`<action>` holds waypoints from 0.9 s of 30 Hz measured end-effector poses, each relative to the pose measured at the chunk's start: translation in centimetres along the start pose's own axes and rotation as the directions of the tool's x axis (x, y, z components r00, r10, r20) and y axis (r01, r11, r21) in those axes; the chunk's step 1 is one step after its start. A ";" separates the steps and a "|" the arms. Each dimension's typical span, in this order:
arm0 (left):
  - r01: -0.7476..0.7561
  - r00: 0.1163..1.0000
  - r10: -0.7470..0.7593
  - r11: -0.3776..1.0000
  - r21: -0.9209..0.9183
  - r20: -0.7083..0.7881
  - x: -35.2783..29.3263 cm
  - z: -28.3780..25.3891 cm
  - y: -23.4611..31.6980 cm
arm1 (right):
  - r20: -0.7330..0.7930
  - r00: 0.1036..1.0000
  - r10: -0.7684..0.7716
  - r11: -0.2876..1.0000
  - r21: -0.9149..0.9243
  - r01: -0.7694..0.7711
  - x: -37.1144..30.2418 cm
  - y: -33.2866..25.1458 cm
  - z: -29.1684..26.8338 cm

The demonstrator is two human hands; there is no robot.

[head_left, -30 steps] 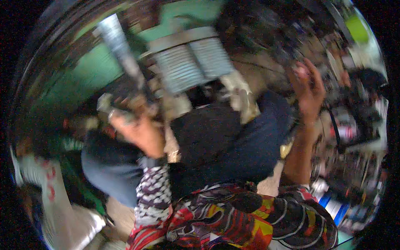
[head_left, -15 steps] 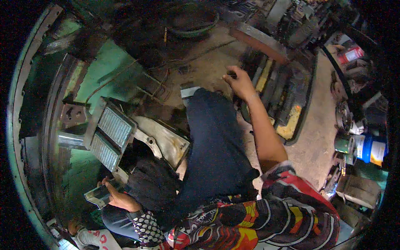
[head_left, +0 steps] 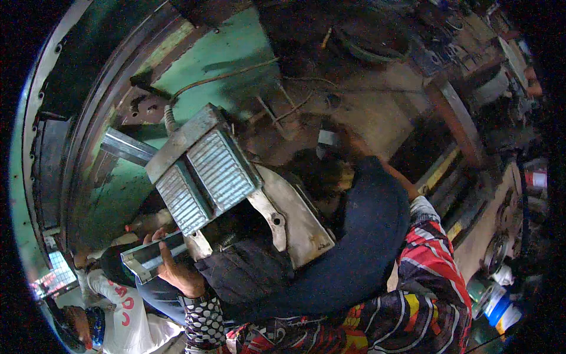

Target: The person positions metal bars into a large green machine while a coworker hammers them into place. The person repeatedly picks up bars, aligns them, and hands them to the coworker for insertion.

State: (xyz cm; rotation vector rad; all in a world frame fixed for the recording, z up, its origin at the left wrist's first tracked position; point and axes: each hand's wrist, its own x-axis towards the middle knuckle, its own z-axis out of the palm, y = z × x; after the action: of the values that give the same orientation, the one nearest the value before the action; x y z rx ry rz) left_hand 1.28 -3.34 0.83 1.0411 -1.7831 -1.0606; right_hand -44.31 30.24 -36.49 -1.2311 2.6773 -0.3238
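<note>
My left hand (head_left: 177, 268) is closed around a flat, silvery metal channel piece (head_left: 138, 265) with a squared, folded end, held at the lower left. Just beyond it stands a worn metal machine part (head_left: 221, 171) with two ribbed rectangular plates and pale bracket arms. My right hand (head_left: 355, 144) reaches past my bent, dark-trousered knee toward the floor. Close by its fingers is a small pale metal piece (head_left: 328, 138). Shadow and blur hide the fingers, so whether they touch that piece cannot be made out.
Another person in a white shirt (head_left: 127, 307) is at the lower left. A square metal bar (head_left: 127, 146) juts out by a green panel (head_left: 218, 53). A cable (head_left: 230, 75) runs across it. A round dark basin (head_left: 371, 47) and long metal bars (head_left: 448, 171) lie on the floor.
My view has swung left, so the ribbed part sits nearer the middle. My right hand has dropped from mid-air toward the small metal piece. My left hand still grips the channel piece.
</note>
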 end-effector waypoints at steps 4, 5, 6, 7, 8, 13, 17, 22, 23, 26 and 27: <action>-0.010 1.000 0.011 0.999 -0.033 0.016 0.9 2.6 2.2 | 0.082 0.997 0.000 1.000 0.030 -0.002 -1.0 0.0 0.6; -0.020 1.000 0.018 0.994 -0.104 -0.012 0.6 1.5 2.7 | 0.116 0.993 -0.039 0.998 0.047 0.034 -0.4 -1.5 0.9; -0.045 0.999 0.049 0.981 -0.188 0.017 1.4 2.3 3.3 | 0.134 0.991 -0.011 0.999 0.048 0.004 -1.7 -0.6 0.9; -0.095 0.995 0.084 0.953 -0.288 -0.051 0.8 2.4 3.7 | 0.173 0.983 -0.059 0.997 0.052 0.050 -1.1 -1.7 0.8; -0.121 0.992 0.123 0.949 -0.290 -0.013 2.2 3.9 4.1 | 0.184 0.983 0.000 0.999 0.040 -0.007 -2.7 -0.1 0.5; -0.142 0.976 0.178 0.956 -0.258 0.124 1.5 0.7 3.1 | 0.321 0.946 0.033 0.999 -0.018 -0.029 -5.4 -0.5 -0.7; -0.021 0.980 0.089 0.937 -0.349 0.180 0.2 0.0 2.2 | 0.333 0.934 0.132 0.991 -0.051 -0.121 -7.7 0.5 -4.9; 0.073 0.967 -0.015 0.973 -0.219 0.255 2.2 -0.4 5.6 | 0.122 0.913 0.388 0.891 0.205 -0.406 -6.4 0.8 -17.2; -0.001 0.946 0.079 0.971 -0.240 0.314 3.3 0.0 5.7 | -0.009 0.905 0.425 0.848 0.353 -0.395 -6.8 1.0 -20.2; -0.117 0.873 0.237 0.950 -0.288 0.427 5.4 0.6 4.3 | -0.367 0.850 0.379 0.752 0.657 -0.051 -7.0 -0.9 -29.0; -0.027 0.873 0.173 0.950 -0.310 0.456 5.4 -0.2 4.5 | -0.398 0.842 0.364 0.655 0.752 0.073 -6.8 -7.5 -34.2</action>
State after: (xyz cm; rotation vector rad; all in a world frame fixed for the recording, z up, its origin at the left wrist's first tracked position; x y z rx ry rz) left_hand -1.48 -6.94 6.16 0.5171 -1.9499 -1.5621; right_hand -43.05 34.89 -1.17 -0.6820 2.4805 -1.7584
